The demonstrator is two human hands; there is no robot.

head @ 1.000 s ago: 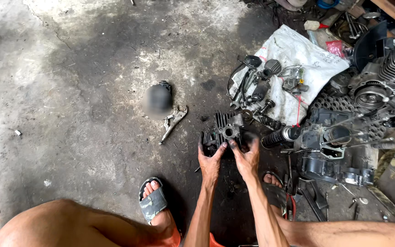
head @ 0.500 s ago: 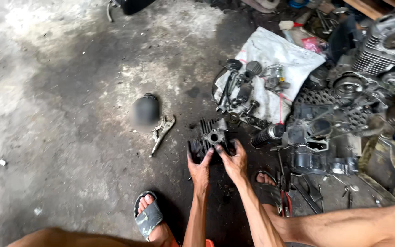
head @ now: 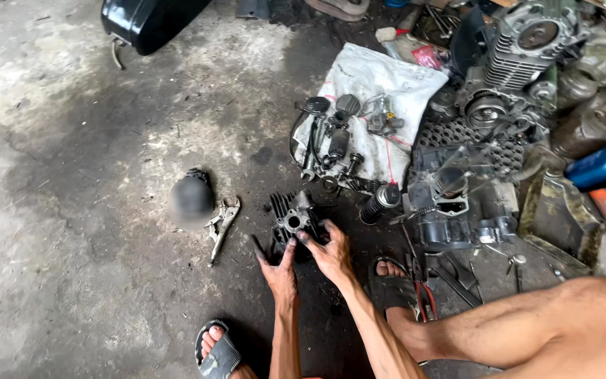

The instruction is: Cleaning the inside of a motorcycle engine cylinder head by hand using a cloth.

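Note:
A dark, finned engine cylinder head (head: 291,219) rests on the oily concrete floor in front of me. My left hand (head: 278,269) grips its near left side, thumb and fingers spread along the edge. My right hand (head: 329,251) holds its near right side, fingertips pressed on the top face by the round port. Both forearms reach forward between my knees.
Locking pliers (head: 221,223) and a dark round object (head: 191,198) lie left of the head. A white sack (head: 376,105) carries several small parts. Engine cases (head: 457,203), a finned engine block (head: 524,42), a blue bottle (head: 601,163) and a black fuel tank (head: 149,21) stand around. Both my feet wear sandals.
The view has tilted further down and away, so the scene sits lower in frame. Both hands stay on the cylinder head, which has barely moved on the floor.

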